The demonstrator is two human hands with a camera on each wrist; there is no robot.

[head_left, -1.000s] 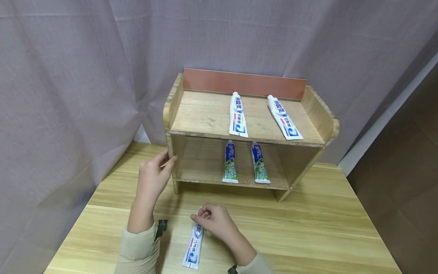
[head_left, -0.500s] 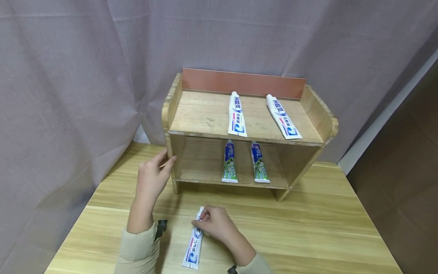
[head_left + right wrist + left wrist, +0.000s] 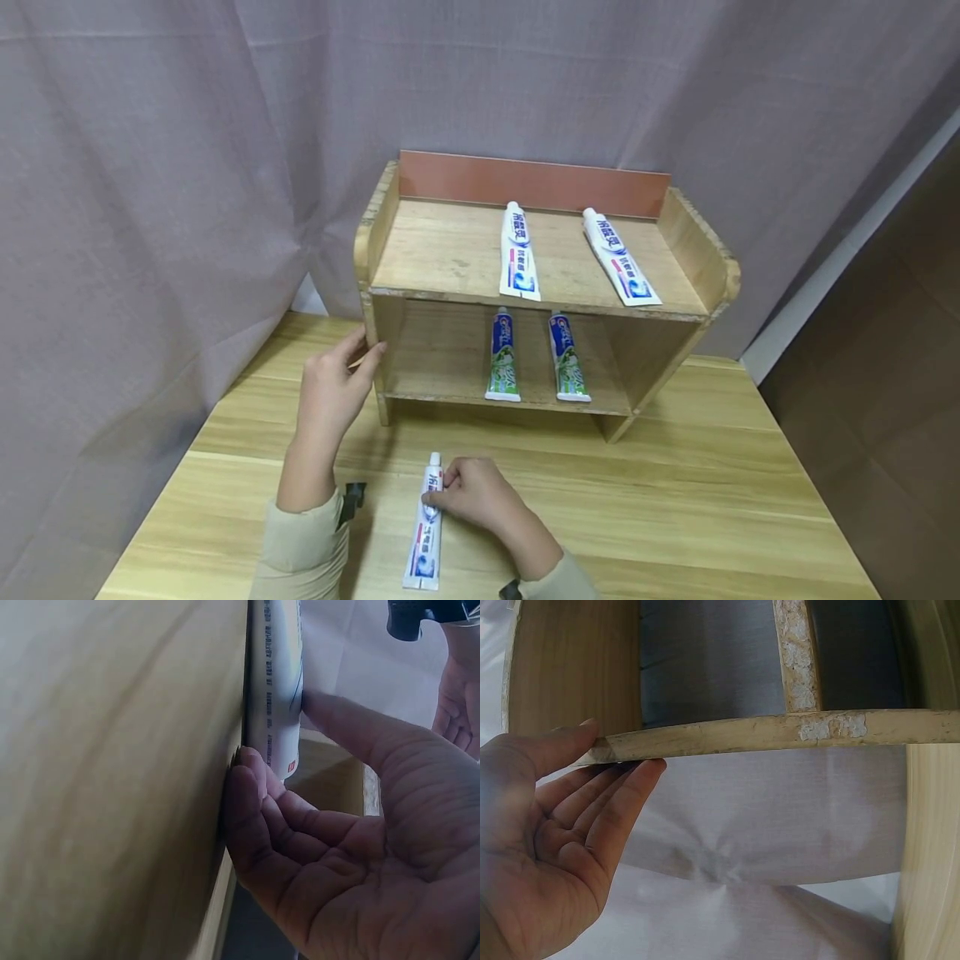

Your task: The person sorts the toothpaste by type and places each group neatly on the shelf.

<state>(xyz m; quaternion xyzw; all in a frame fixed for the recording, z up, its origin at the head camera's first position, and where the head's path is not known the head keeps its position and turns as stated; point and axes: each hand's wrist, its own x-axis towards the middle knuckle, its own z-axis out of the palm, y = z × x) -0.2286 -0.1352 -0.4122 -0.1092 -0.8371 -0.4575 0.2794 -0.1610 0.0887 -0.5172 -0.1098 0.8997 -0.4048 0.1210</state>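
Observation:
A white toothpaste tube (image 3: pixel 424 550) lies on the table in front of the shelf, cap pointing toward it. My right hand (image 3: pixel 480 493) is at its upper half, thumb on the printed face and fingers curled at the right edge. In the right wrist view, the tube (image 3: pixel 276 690) sits between thumb and fingers, fingertips against the tabletop. My left hand (image 3: pixel 335 385) grips the left side panel of the small wooden shelf (image 3: pixel 442 258). The left wrist view has that panel's edge (image 3: pixel 727 736) between thumb and fingers.
Two more white toothpaste tubes (image 3: pixel 519 254) rest on the top board. On the lower board lie two blue-and-green toothpaste tubes (image 3: pixel 503 358). Grey curtain (image 3: pixel 480 75) hangs behind the shelf, and wood-grain tabletop (image 3: pixel 712 500) extends to the right.
My right hand has slid slightly down along the tube, uncovering its cap, and the tube has turned a little straighter. The left hand stays at the shelf panel.

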